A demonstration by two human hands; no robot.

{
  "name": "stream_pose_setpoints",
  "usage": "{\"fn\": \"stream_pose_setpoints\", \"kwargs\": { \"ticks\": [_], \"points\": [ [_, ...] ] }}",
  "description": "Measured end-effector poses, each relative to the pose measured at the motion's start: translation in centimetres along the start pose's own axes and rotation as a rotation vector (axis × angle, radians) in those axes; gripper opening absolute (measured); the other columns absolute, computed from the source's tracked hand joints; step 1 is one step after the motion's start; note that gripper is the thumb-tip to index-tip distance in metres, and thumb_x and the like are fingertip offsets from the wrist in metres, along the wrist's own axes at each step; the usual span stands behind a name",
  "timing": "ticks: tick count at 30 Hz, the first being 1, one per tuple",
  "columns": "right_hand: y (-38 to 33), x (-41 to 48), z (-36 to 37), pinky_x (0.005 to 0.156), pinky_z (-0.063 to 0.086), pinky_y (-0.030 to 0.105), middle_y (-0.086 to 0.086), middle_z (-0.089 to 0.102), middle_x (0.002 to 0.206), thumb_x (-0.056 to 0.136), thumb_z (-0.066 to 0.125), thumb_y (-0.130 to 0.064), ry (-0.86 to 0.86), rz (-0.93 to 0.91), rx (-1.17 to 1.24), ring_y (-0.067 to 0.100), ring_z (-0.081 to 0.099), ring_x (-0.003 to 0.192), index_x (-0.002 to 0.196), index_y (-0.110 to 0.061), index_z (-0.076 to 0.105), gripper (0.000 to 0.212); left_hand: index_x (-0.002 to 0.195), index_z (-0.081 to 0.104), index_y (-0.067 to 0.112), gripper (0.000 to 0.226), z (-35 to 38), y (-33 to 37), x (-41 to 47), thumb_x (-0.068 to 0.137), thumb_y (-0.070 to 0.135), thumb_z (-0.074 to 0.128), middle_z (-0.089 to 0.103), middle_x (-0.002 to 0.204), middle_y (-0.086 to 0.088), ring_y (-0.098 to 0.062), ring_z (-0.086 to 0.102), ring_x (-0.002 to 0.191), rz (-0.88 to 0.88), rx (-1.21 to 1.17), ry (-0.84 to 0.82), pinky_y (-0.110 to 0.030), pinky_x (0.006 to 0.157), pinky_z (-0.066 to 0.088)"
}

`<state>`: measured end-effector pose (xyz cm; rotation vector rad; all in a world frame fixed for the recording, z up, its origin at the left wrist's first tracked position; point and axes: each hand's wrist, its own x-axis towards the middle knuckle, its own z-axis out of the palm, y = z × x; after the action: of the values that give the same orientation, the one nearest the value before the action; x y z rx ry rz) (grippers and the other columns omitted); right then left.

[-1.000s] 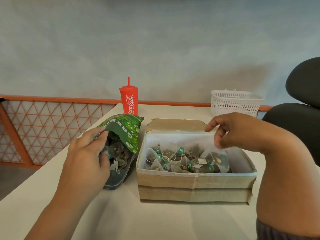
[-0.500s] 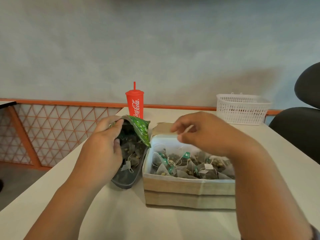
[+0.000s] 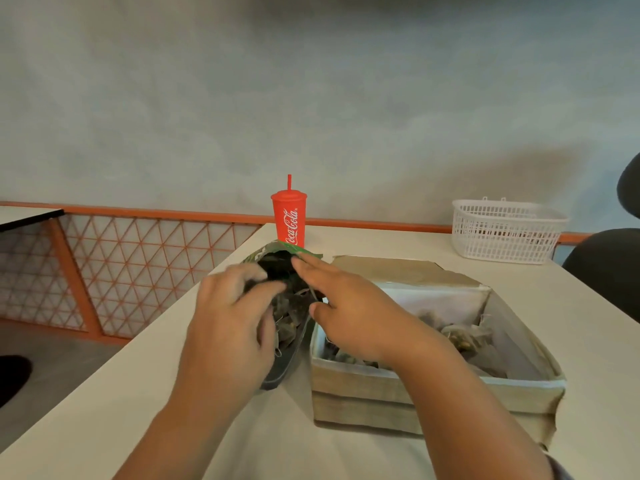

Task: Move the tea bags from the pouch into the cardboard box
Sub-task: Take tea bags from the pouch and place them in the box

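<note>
One pouch [image 3: 292,351] lying lengthwise away, mouth toward cup [image 3: 289,220]; rim gripped by left hand [image 3: 228,327], touched by right hand [image 3: 346,313], fingers [image 3: 304,263] straight.

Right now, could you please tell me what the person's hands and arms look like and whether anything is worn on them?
The left hand and the right hand are bare, with no gloves, rings or watch showing. Both forearms are uncovered. The only clothing visible is the edge of a grey sleeve near the right elbow.

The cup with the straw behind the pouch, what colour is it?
The plastic cup is red with white Coca-Cola lettering; the head view shows it best.
</note>
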<state>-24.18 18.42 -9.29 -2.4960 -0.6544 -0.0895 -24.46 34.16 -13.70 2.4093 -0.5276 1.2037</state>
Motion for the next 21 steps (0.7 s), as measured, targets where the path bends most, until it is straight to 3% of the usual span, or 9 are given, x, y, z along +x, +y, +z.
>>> {"fn": "stream_pose_setpoints", "kwargs": {
  "ticks": [3, 6, 9, 11, 13, 14, 16, 18, 21],
  "points": [
    [0.0, 0.2, 0.3, 0.100, 0.010, 0.011, -0.017, 0.008, 0.155, 0.096, 0.040, -0.009, 0.009, -0.004, -0.001, 0.006, 0.012, 0.142, 0.147, -0.030, 0.017, 0.060, 0.080, 0.071, 0.006, 0.020, 1.1, -0.3, -1.0, 0.064, -0.006, 0.068, 0.059, 0.082, -0.007, -0.020, 0.053, 0.074, 0.128, 0.011, -0.127, -0.024, 0.055, 0.045],
    [0.0, 0.4, 0.5, 0.100, 0.009, 0.010, -0.017, 0.008, 0.155, 0.096, 0.040, -0.008, 0.011, -0.015, 0.000, 0.005, 0.011, 0.142, 0.147, -0.030, 0.017, 0.060, 0.083, 0.071, 0.010, 0.038, 2.4, -0.5, -0.8, 0.049, -0.004, 0.082, 0.061, 0.081, -0.006, -0.020, 0.061, 0.059, 0.082, 0.069, -0.347, -0.022, 0.048, 0.047],
    [0.1, 0.4, 0.6, 0.102, 0.011, 0.011, -0.018, 0.008, 0.155, 0.096, 0.041, -0.008, 0.005, -0.021, 0.025, 0.005, 0.013, 0.141, 0.147, -0.030, 0.018, 0.060, 0.122, 0.057, 0.018, 0.044, 3.8, -1.1, -0.4, 0.080, 0.009, 0.062, 0.049, 0.121, -0.002, -0.020, 0.058, 0.098, -0.057, 0.178, -0.479, -0.023, 0.082, 0.047],
    [0.1, 0.4, 0.6, 0.101, 0.011, 0.010, -0.019, 0.008, 0.154, 0.096, 0.041, -0.008, -0.003, -0.026, 0.027, 0.005, 0.014, 0.141, 0.147, -0.031, 0.018, 0.060, 0.122, 0.056, 0.019, 0.036, 3.9, -1.1, -0.2, 0.087, 0.013, 0.053, 0.048, 0.125, -0.001, -0.018, 0.054, 0.105, -0.088, 0.211, -0.501, -0.022, 0.090, 0.042],
    [0.2, 0.4, 0.7, 0.101, 0.011, 0.010, -0.019, 0.008, 0.154, 0.096, 0.041, -0.008, -0.005, -0.033, 0.024, 0.005, 0.013, 0.141, 0.147, -0.031, 0.018, 0.060, 0.103, 0.063, 0.015, 0.019, 3.5, -1.0, 0.1, 0.085, 0.014, 0.059, 0.058, 0.109, -0.003, -0.018, 0.059, 0.092, -0.098, 0.240, -0.521, -0.021, 0.077, 0.045],
    [0.3, 0.4, 0.6, 0.102, 0.011, 0.011, -0.019, 0.008, 0.154, 0.096, 0.041, -0.008, -0.006, -0.033, 0.032, 0.005, 0.013, 0.141, 0.147, -0.031, 0.018, 0.060, 0.087, 0.067, 0.013, 0.011, 3.3, -1.1, 0.2, 0.076, 0.012, 0.070, 0.063, 0.091, -0.004, -0.018, 0.063, 0.076, -0.082, 0.231, -0.487, -0.021, 0.064, 0.046],
    [0.3, 0.4, 0.5, 0.104, 0.013, 0.012, -0.019, 0.010, 0.154, 0.096, 0.041, -0.007, -0.010, -0.024, 0.057, 0.004, 0.014, 0.141, 0.146, -0.031, 0.020, 0.060, 0.060, 0.064, 0.015, 0.021, 2.0, -0.9, 0.0, 0.057, 0.008, 0.085, 0.059, 0.059, 0.001, -0.016, 0.056, 0.046, -0.074, 0.113, -0.385, -0.019, 0.042, 0.039],
    [0.5, 0.4, 0.4, 0.104, 0.013, 0.011, -0.019, 0.013, 0.154, 0.096, 0.041, -0.007, -0.022, -0.024, 0.070, 0.002, 0.015, 0.140, 0.145, -0.031, 0.024, 0.058, 0.060, 0.062, 0.017, 0.019, 0.5, -0.3, -0.5, 0.067, 0.011, 0.079, 0.056, 0.053, 0.006, -0.012, 0.051, 0.044, -0.182, -0.015, -0.338, -0.016, 0.041, 0.034],
    [0.5, 0.2, 0.3, 0.106, 0.014, 0.012, -0.016, 0.022, 0.152, 0.095, 0.044, -0.011, -0.049, -0.025, 0.077, 0.002, 0.018, 0.139, 0.142, -0.029, 0.034, 0.051, 0.063, 0.062, 0.023, 0.018, -1.3, 0.1, -1.1, 0.079, 0.017, 0.068, 0.062, 0.055, 0.007, -0.009, 0.058, 0.053, -0.339, -0.209, -0.279, -0.016, 0.046, 0.041]
  ]
}}
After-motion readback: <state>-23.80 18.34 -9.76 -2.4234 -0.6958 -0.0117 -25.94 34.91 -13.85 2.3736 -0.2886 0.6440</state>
